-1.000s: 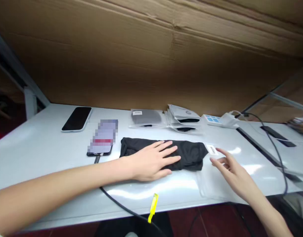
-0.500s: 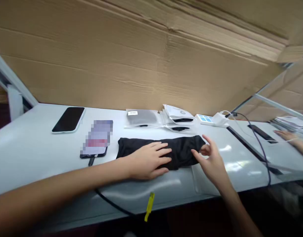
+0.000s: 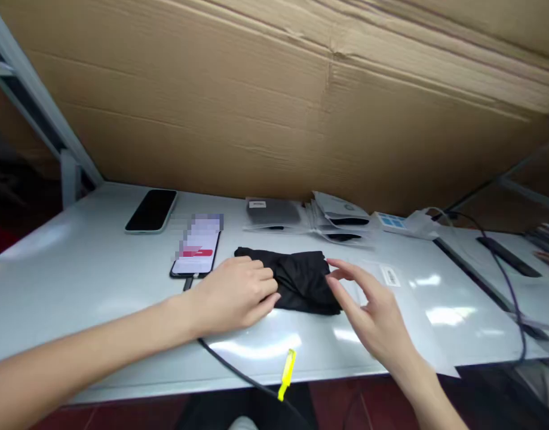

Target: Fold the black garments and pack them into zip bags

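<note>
A black folded cloth point(image 3: 301, 278), its kind of garment not clear, lies wrinkled on the white table. My left hand point(image 3: 241, 292) rests over its left part, fingers curled down into the fabric. At the cloth's right edge, my right hand point(image 3: 375, 307) has thumb and fingertips pinched together on the fabric. A flat translucent plastic bag point(image 3: 413, 316) with a white barcode label point(image 3: 389, 276) lies under and beside my right hand, partly hidden by it.
Behind the cloth are a packed bag point(image 3: 274, 213) and a small pile of packed bags point(image 3: 341, 218). A lit phone point(image 3: 198, 251) on a black cable and a dark phone point(image 3: 152, 210) lie left. A power strip point(image 3: 390, 222) stands right; cardboard point(image 3: 211, 107) walls the back.
The black cloth has become shorter, its right end folded inward. My left fingers have gone from flat to curled. The labelled plastic bag shows more, and the view has shifted left.
</note>
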Available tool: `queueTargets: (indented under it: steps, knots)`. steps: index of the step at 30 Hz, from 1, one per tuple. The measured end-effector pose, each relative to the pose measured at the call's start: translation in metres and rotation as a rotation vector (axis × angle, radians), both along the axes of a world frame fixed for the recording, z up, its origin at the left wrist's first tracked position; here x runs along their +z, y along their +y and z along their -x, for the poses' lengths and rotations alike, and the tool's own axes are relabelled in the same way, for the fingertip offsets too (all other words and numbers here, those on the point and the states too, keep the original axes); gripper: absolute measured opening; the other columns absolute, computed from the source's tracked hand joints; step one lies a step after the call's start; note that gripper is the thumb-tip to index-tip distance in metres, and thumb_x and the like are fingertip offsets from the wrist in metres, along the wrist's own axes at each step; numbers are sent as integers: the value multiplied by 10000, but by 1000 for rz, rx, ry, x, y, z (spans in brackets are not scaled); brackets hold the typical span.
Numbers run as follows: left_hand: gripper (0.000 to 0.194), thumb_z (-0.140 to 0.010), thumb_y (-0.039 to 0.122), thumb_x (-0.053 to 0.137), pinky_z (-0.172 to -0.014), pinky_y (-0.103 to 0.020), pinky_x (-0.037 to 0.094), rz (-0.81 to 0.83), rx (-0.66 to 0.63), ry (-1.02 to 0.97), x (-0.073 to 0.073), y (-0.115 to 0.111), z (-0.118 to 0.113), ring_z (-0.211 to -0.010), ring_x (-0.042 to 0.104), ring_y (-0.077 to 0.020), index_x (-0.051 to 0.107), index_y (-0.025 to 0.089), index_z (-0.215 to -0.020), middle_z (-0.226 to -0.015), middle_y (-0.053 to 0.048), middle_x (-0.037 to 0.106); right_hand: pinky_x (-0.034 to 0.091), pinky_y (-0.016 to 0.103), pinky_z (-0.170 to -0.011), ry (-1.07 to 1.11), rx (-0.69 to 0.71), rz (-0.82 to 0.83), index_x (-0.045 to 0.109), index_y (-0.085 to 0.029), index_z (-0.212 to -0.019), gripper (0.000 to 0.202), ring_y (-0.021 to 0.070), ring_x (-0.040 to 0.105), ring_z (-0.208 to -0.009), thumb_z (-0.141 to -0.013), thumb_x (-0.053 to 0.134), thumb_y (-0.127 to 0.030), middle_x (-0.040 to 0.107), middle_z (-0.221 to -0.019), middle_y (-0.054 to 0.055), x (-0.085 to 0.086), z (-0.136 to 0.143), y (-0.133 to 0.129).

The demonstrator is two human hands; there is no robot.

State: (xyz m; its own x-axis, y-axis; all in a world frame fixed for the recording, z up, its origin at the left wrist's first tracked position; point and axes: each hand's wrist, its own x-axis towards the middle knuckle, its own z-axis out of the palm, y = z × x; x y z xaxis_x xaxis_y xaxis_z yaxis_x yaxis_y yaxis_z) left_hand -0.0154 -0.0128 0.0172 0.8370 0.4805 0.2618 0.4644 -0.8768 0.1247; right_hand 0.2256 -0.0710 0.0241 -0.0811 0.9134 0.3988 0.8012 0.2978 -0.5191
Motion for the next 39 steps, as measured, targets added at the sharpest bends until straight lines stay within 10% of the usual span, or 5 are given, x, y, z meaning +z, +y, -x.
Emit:
queueTargets:
  steps: [10, 16, 23, 31, 39]
  knots:
    - [227, -941, 280, 488, -816, -357, 471, 34, 287, 151, 3, 28, 25, -954, 611, -241, 660, 168, -1039, -1050, -86, 656, 349, 526, -1099, -285, 140, 251, 528, -227, -1365, 487, 301, 416, -1355, -922, 511, -429, 494, -1460, 99, -35, -2, -3]
    - [262, -940, 322, 477, -813, -335, 489, 119, 307, 168, -8, 31, 30, -980, 628, -237, 651, 193, -1089, -1097, -76, 647, 412, 552, -930, -177, -225, 272, 582, -208, -1278, 504, 332, 571, -1044, -895, 470, -516, 694, -1064, 110, -32, -26, 7]
    - [259, -949, 306, 462, -782, -313, 486, 147, 301, 122, -16, 28, 28, -978, 620, -232, 651, 180, -1071, -1090, -79, 640, 462, 449, -830, 80, -215, 289, 520, -220, -1303, 555, 259, 603, -876, -791, 559, -431, 640, -925, 58, -49, -13, 21]
    - [309, -966, 372, 430, -767, -290, 461, 250, 293, -38, -7, 19, 24, -930, 654, -202, 658, 208, -1093, -1209, -55, 622, 467, 384, -755, 150, -334, 63, 555, -206, -1213, 488, 224, 605, -776, -748, 573, -353, 619, -828, 25, -13, -17, 32]
    - [519, -952, 512, 334, -554, -268, 282, 457, 574, 7, 5, 18, 31, -609, 565, -174, 584, 197, -624, -619, -12, 622, 432, 388, -924, 118, 75, 34, 593, -316, -1195, 337, 218, 622, -971, -859, 595, -351, 694, -965, 4, 20, 49, 5]
